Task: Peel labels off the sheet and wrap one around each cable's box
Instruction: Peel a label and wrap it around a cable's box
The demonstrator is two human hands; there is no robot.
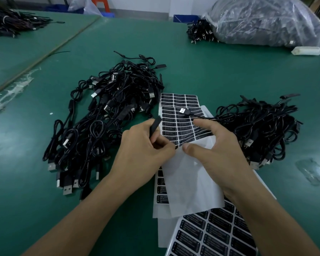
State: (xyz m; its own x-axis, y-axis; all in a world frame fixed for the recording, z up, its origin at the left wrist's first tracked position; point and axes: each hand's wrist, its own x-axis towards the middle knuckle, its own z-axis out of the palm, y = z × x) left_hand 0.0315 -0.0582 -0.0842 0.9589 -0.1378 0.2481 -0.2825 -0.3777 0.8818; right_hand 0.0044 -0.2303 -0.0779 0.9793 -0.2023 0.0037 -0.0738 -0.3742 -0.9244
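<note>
My left hand (144,146) grips a slim black cable box (155,126), which sticks up and away from my fist. Its fingertips meet the near edge of the label sheet (175,115), a white sheet with rows of black labels. My right hand (216,145) rests on that sheet with fingers spread, thumb near the left fingertips and index finger stretched over the labels. A USB plug (183,110) with its cable lies across the sheet. Whether a label is pinched I cannot tell.
A large tangle of black USB cables (103,122) lies left of the sheet, a smaller pile (260,130) right of it. More label sheets (212,235) and bare backing paper (188,183) lie near me. A plastic bag of cables (266,21) sits far right on the green table (211,67).
</note>
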